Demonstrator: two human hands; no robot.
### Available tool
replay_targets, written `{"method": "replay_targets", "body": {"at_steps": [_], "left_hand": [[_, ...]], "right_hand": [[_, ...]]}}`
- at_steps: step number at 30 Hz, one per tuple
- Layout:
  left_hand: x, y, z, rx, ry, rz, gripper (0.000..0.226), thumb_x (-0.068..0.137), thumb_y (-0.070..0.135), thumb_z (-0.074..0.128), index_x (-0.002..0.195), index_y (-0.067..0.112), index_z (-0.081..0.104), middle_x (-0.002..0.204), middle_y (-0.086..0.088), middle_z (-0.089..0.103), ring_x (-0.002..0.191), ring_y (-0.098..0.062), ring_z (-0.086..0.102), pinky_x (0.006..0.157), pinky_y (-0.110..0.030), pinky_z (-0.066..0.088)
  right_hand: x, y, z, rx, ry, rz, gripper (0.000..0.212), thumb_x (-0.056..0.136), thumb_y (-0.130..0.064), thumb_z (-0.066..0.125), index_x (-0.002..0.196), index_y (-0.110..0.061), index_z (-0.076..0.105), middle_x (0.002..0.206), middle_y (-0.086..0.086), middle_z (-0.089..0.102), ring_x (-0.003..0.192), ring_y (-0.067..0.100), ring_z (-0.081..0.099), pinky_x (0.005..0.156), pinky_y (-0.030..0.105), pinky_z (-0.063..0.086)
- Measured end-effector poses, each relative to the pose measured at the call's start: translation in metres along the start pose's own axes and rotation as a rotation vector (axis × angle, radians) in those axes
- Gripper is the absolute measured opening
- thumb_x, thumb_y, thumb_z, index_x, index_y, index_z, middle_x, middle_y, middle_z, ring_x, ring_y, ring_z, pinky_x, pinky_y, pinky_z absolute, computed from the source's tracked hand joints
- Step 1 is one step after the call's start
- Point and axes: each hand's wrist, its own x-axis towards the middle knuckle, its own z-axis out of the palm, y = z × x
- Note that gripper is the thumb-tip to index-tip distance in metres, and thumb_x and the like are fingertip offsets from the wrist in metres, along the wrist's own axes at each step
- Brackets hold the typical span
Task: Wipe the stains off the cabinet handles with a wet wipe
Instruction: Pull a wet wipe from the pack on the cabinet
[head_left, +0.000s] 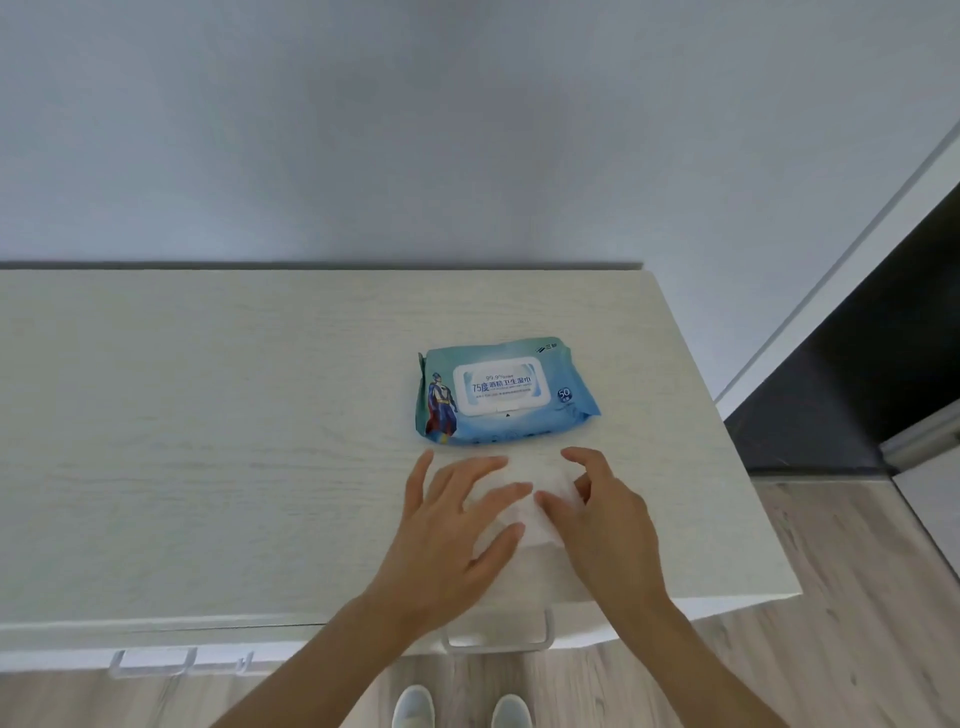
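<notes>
Far left, under the front edge of the cabinet top (208, 415): two pale bar handles. Left handle (151, 661) sits just beside a smaller one (236, 662). Both blurred, can't tell if stained.

Cabinet top is light wood grain, back edge against a plain pale wall (467, 130).

Centre: left hand (457, 525) flat on the wet wipe (535, 499), fingers spread and straight, pressing it down on the cabinet top. No curl, no pinch. Thumb points toward the right hand.

Wet wipe is white, lying on the cabinet top near the front edge, between and under both hands, just in front of the wipes pack. Partly folded or crumpled, edges hard to make out against the surface.

Wet wipes pack (501, 397): blue, white flip lid closed, "50" on the right side, flat on the top behind the hands, not touched.

Below the hands, third handle (496, 636) on the cabinet front, wider.

Right hand (602, 514): fingers bent, tips on the wipe's right edge, thumb extended toward the pack. Looks like a light pinch on the wipe.

Bottom: two light shoes (462, 706) on wood-look floor (831, 597). Far right: dark opening with a white frame (852, 249).
</notes>
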Motion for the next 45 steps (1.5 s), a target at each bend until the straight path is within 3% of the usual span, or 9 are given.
{"method": "replay_targets", "body": {"at_steps": [4, 9, 14, 17, 21, 26, 37, 40, 45], "left_hand": [[-0.003, -0.004, 0.002, 0.182, -0.065, 0.134, 0.039, 0.089, 0.052, 0.041, 0.092, 0.031, 0.074, 0.120, 0.004, 0.064, 0.113, -0.017, 0.060, 0.104, -0.053, 0.022], [-0.003, -0.014, -0.004, 0.317, -0.092, 0.104, 0.062, 0.100, 0.050, 0.017, 0.095, 0.030, 0.076, 0.119, 0.000, 0.066, 0.110, -0.022, 0.062, 0.101, -0.054, 0.027], [0.002, -0.008, -0.002, 0.175, -0.059, -0.204, 0.040, 0.088, 0.054, 0.047, 0.088, 0.025, 0.076, 0.109, 0.003, 0.069, 0.104, -0.021, 0.064, 0.103, -0.051, 0.040], [0.001, -0.013, 0.005, 0.059, -0.071, -0.229, 0.029, 0.081, 0.039, 0.072, 0.105, 0.022, 0.071, 0.117, 0.006, 0.064, 0.113, -0.018, 0.057, 0.112, -0.040, 0.022], [0.005, -0.011, 0.002, -0.042, 0.024, -0.175, 0.017, 0.084, 0.020, 0.071, 0.100, 0.022, 0.071, 0.097, 0.010, 0.068, 0.098, -0.013, 0.059, 0.106, -0.028, 0.022], [0.014, -0.004, 0.002, -0.370, 0.079, -0.516, 0.022, 0.090, 0.029, 0.061, 0.100, 0.045, 0.049, 0.087, 0.023, 0.055, 0.097, 0.005, 0.044, 0.093, -0.022, 0.030], [0.002, -0.014, 0.011, 0.306, 0.156, -0.097, 0.030, 0.053, 0.019, 0.093, 0.077, 0.023, 0.075, 0.083, -0.001, 0.063, 0.084, -0.019, 0.044, 0.079, -0.037, 0.027], [-0.002, -0.013, 0.011, 0.345, 0.166, -0.089, 0.013, 0.078, 0.029, 0.076, 0.086, 0.020, 0.077, 0.080, 0.001, 0.062, 0.077, -0.020, 0.052, 0.075, -0.036, 0.035], [-0.010, 0.000, 0.003, 0.261, 0.032, -0.180, 0.069, 0.090, 0.066, 0.027, 0.107, 0.016, 0.072, 0.095, 0.004, 0.065, 0.090, -0.020, 0.061, 0.086, -0.036, 0.031]], "right_hand": [[0.007, 0.004, -0.009, 0.014, 0.019, -0.063, 0.039, 0.086, -0.034, 0.064, 0.122, -0.027, 0.050, 0.084, -0.008, 0.057, 0.076, 0.007, 0.053, 0.066, 0.019, 0.042], [0.013, 0.016, -0.017, -0.181, -0.019, -0.572, 0.029, 0.081, -0.014, 0.072, 0.109, -0.022, 0.068, 0.113, -0.007, 0.065, 0.104, 0.016, 0.053, 0.088, 0.030, 0.039], [0.023, 0.024, -0.012, -0.243, -0.237, -0.494, 0.036, 0.087, -0.037, 0.062, 0.122, -0.037, 0.058, 0.104, -0.020, 0.050, 0.101, 0.009, 0.043, 0.084, 0.024, 0.021], [0.027, 0.021, -0.006, -0.274, -0.273, -0.509, 0.039, 0.084, -0.044, 0.062, 0.123, -0.039, 0.056, 0.092, -0.019, 0.038, 0.090, 0.004, 0.034, 0.081, 0.021, 0.015], [0.030, 0.014, -0.004, -0.151, -0.275, -0.425, 0.012, 0.081, -0.038, 0.068, 0.092, -0.033, 0.067, 0.087, -0.025, 0.041, 0.092, 0.001, 0.034, 0.081, 0.019, 0.015], [0.027, 0.006, -0.009, 0.131, -0.360, -0.166, 0.015, 0.083, -0.042, 0.065, 0.071, -0.039, 0.056, 0.074, -0.024, 0.059, 0.073, -0.008, 0.053, 0.063, 0.008, 0.037], [0.018, 0.009, 0.005, -0.025, -0.182, -0.366, 0.011, 0.086, -0.027, 0.067, 0.092, -0.019, 0.071, 0.082, -0.015, 0.045, 0.074, -0.002, 0.049, 0.068, 0.003, 0.036], [0.015, 0.010, -0.001, -0.077, -0.269, -0.418, 0.017, 0.091, -0.029, 0.059, 0.101, -0.024, 0.072, 0.083, -0.013, 0.051, 0.069, 0.000, 0.048, 0.067, 0.006, 0.036], [0.016, 0.008, -0.009, -0.121, -0.389, -0.418, 0.021, 0.084, -0.032, 0.067, 0.104, -0.031, 0.069, 0.083, -0.018, 0.052, 0.071, -0.005, 0.049, 0.071, 0.014, 0.040]]}}
